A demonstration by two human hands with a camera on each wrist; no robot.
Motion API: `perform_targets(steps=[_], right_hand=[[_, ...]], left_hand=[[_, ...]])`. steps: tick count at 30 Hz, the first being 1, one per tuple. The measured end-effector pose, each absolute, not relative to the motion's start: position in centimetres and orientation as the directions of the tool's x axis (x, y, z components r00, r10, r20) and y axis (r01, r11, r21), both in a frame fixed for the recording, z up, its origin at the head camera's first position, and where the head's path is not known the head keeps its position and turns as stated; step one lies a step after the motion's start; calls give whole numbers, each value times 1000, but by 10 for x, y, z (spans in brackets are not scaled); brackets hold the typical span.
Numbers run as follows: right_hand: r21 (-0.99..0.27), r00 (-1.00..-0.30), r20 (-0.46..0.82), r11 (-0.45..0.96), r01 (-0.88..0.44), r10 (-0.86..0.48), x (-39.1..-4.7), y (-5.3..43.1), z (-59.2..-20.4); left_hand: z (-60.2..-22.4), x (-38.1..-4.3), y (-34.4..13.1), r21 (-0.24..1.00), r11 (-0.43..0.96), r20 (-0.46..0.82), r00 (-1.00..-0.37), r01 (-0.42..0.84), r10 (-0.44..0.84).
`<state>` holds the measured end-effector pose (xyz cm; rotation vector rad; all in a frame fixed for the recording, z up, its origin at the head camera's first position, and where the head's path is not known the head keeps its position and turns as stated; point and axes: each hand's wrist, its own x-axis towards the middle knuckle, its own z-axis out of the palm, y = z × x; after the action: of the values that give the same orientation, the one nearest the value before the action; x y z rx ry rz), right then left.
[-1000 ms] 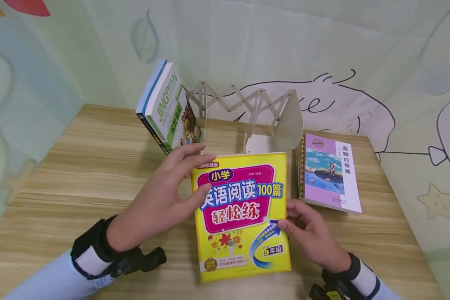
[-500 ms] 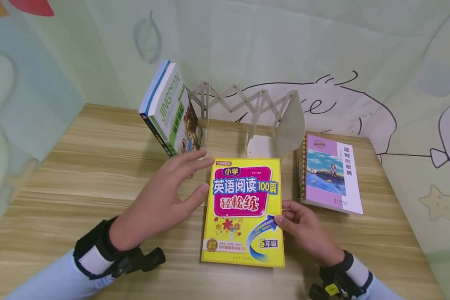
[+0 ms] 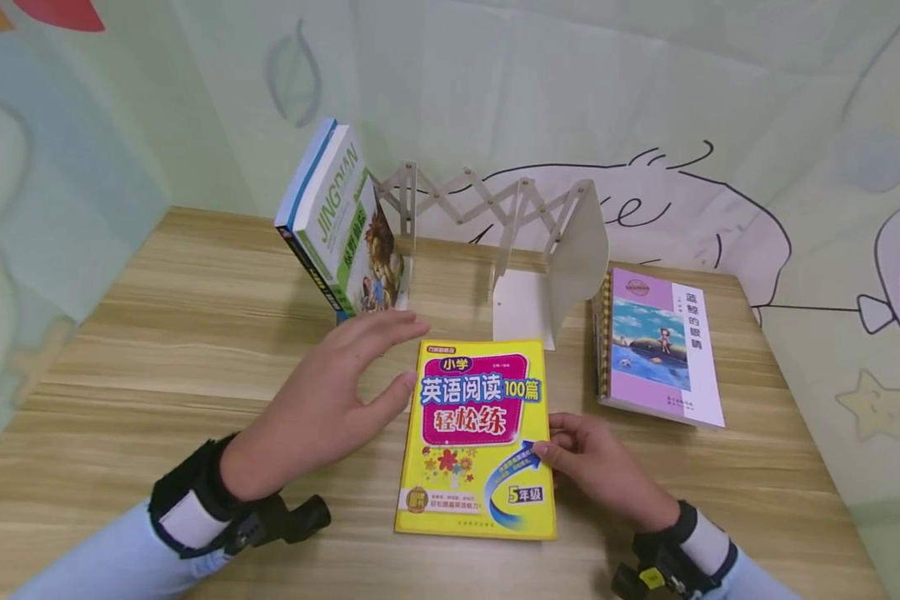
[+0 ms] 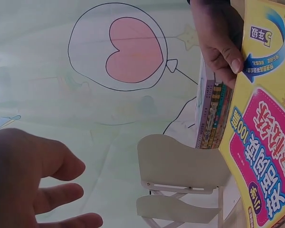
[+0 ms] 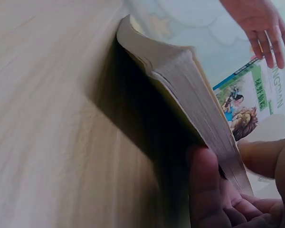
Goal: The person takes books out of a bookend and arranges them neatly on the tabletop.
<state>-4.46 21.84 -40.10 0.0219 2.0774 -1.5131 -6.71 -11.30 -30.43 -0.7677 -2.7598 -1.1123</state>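
Note:
A yellow paperback workbook (image 3: 450,467) with a magenta title panel is tilted over the desk, its cover facing up. My right hand (image 3: 607,471) pinches its right edge, thumb on the cover and fingers underneath. In the right wrist view the page block of the workbook (image 5: 199,99) shows above its shadow, with the right thumb (image 5: 263,159) on the far side. My left hand (image 3: 330,400) hovers by the workbook's upper left corner, fingers extended and apart from it; in the left wrist view the left hand (image 4: 42,180) holds nothing.
An expandable metal bookend rack (image 3: 581,250) stands at the back of the wooden desk (image 3: 157,333). Books with a green-and-white cover (image 3: 352,225) stand upright in its left end. A stack topped by a purple-covered book (image 3: 652,350) lies right of the rack. A printed curtain (image 3: 457,75) hangs behind.
My right hand has lowered the workbook toward me and it lies flatter. The left hand, earlier overlapping the cover's upper left, is now apart from it.

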Motion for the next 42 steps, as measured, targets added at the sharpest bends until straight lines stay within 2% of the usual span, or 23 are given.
perform_targets(steps=[12,19,23,27,32,42], right_hand=[[-817,-861,-464,476,326,-207,-43,221,-402],[-841,-910,-375,478,254,-177,-40,223,-394],[-824,-951,-262,551,133,-163,-40,221,-386],[-770,-974,-86,634,-70,-211,-39,221,-377],[-722,-948,39,647,-245,-315,-39,223,-368],[-578,-900,168,699,-421,-403,-45,219,-352]], left_hand=[[-308,-67,-110,624,629,217,-876,464,431],[-310,-67,-109,625,633,209,-879,457,429],[-311,-67,-108,623,631,210,-877,461,433],[-313,-68,-106,626,630,205,-876,460,436],[-315,-68,-105,624,637,193,-879,453,436],[-320,-70,-101,608,647,185,-875,460,448]])
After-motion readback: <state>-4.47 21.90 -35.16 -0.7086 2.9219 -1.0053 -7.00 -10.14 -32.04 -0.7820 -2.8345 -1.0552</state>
